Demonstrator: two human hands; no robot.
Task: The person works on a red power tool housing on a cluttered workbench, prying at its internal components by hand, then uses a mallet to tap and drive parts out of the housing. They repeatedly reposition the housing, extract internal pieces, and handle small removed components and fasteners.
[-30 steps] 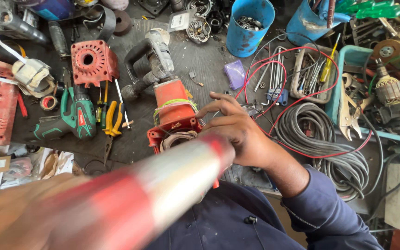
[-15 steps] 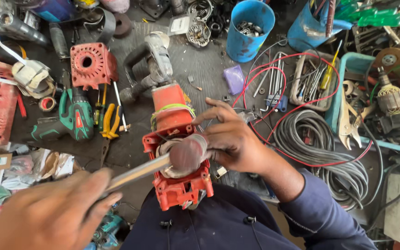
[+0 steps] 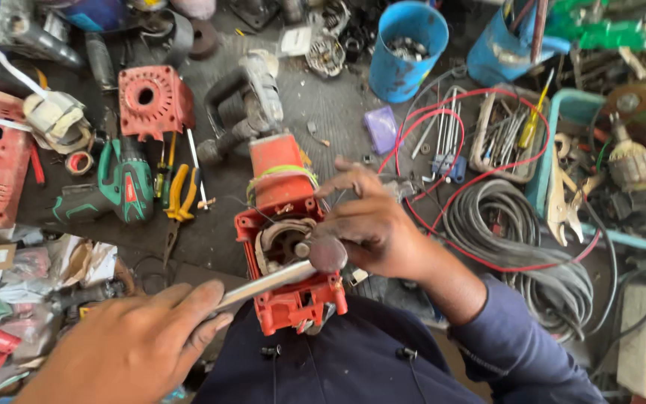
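Observation:
A red power-tool motor housing (image 3: 287,224) rests on my lap with its open end up, and copper windings show inside. My right hand (image 3: 371,224) grips its right side and steadies it. My left hand (image 3: 136,348) holds the metal handle of a hammer (image 3: 304,265). The hammer's round head sits over the opening of the housing, touching or just above it.
A red end cover (image 3: 152,99), a green drill (image 3: 125,183), yellow-handled pliers (image 3: 181,193) and a grey tool body (image 3: 256,97) lie on the dark floor beyond. Blue buckets (image 3: 409,52) stand at the back. Coiled grey cable (image 3: 517,239), red wire and a tool tray (image 3: 506,135) lie right.
My left hand has swung the hammer down from a raised, blurred position near the camera onto the opening of the housing. My right hand has stayed on the housing.

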